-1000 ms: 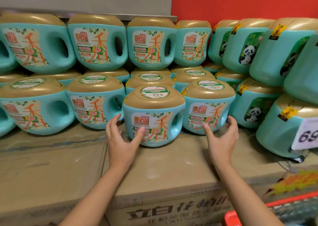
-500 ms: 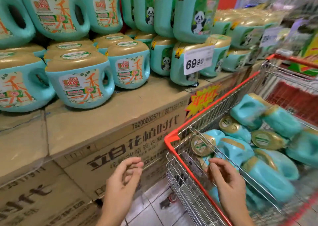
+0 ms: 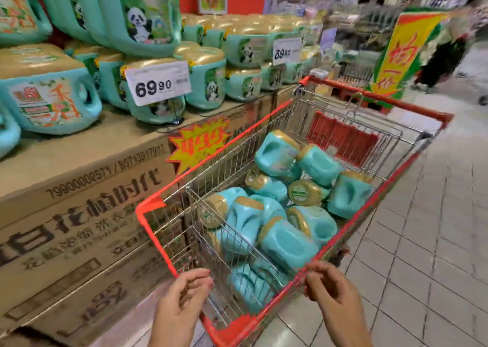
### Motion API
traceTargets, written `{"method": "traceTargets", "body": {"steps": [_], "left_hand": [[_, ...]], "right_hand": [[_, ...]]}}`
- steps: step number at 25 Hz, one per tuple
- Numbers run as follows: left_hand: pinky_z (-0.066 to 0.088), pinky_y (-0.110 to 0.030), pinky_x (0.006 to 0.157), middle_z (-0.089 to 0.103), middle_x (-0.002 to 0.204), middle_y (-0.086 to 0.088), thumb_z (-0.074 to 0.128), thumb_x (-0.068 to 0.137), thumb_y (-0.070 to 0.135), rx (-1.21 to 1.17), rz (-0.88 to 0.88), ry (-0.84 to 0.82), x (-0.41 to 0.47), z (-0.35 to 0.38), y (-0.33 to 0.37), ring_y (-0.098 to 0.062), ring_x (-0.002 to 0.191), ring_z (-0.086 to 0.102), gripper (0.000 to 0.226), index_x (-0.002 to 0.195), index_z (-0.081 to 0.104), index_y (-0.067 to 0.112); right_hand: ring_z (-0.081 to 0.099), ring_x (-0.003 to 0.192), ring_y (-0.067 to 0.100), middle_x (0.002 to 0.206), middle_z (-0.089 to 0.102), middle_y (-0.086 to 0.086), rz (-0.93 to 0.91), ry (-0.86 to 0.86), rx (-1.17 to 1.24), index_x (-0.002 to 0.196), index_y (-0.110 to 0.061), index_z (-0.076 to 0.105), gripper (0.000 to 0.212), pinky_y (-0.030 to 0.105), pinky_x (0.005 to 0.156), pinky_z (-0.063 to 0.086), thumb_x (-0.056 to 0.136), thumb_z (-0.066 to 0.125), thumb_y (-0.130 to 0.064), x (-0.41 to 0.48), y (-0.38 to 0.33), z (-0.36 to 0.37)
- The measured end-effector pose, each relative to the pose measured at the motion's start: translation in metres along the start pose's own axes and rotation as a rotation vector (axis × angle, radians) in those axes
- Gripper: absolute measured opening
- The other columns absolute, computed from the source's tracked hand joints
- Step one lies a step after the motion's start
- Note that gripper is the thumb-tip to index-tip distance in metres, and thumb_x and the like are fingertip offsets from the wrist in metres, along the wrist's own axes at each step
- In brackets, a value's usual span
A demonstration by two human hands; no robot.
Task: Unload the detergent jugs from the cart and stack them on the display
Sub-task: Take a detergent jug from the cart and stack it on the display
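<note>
View has swung off the display (image 3: 50,95) at upper left and down onto the shopping cart (image 3: 380,99), which now fills the centre and right of the frame. A second ago both hands were up at a front-row jug on the cardboard cases (image 3: 79,188), palms either side of it. Half a second ago they had dropped low by the cart's near corner. Now the left hand (image 3: 184,291) hangs at lower centre just outside the cart's near wire wall, fingers loosely curled, holding nothing. The right hand (image 3: 330,288) sits at the red rim at lower right, also loosely curled and empty; whether it touches the rim, cannot tell. The detergent jugs (image 3: 277,151) lie heaped on their sides in the basket, gold caps pointing every way, the nearest jug (image 3: 287,243) just beyond the right hand. The 69.90 price tag (image 3: 158,82) stands at the display's front edge. Reading: one placement is finished and the next pick is starting. Plenty of the load remains, so the task looks far from done.
</note>
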State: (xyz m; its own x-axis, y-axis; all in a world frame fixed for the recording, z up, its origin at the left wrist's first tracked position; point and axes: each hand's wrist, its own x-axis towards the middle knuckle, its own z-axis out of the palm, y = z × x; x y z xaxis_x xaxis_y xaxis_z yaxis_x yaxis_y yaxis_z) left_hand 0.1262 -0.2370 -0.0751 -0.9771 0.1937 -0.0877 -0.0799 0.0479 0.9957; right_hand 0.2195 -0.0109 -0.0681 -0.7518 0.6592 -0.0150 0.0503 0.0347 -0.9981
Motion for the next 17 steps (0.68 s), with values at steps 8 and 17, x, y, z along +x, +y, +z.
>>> {"method": "traceTargets", "body": {"steps": [8,17], "left_hand": [[0.054,-0.015,0.072,0.073,0.092,-0.011,0.064,0.086,-0.001,-0.069,-0.064,-0.041,0.04,0.122,0.004,-0.022,0.087,0.068,0.019,0.096,0.07,0.014],[0.045,-0.017,0.07,0.071,0.095,-0.005,0.065,0.091,0.011,0.0,-0.073,0.118,0.216,0.178,0.013,-0.015,0.09,0.066,0.014,0.096,0.067,0.024]], "right_hand": [[0.061,0.059,0.01,0.07,0.071,0.004,-0.05,-0.056,-0.038,0.091,-0.014,0.068,0.02,0.019,0.058,0.05,0.092,0.055,0.002,0.107,-0.021,-0.077],[0.059,0.067,0.015,0.079,0.064,0.012,-0.01,-0.158,-0.218,0.097,-0.019,0.064,0.014,0.024,0.062,0.048,0.091,0.06,-0.007,0.294,-0.015,-0.044]]}}
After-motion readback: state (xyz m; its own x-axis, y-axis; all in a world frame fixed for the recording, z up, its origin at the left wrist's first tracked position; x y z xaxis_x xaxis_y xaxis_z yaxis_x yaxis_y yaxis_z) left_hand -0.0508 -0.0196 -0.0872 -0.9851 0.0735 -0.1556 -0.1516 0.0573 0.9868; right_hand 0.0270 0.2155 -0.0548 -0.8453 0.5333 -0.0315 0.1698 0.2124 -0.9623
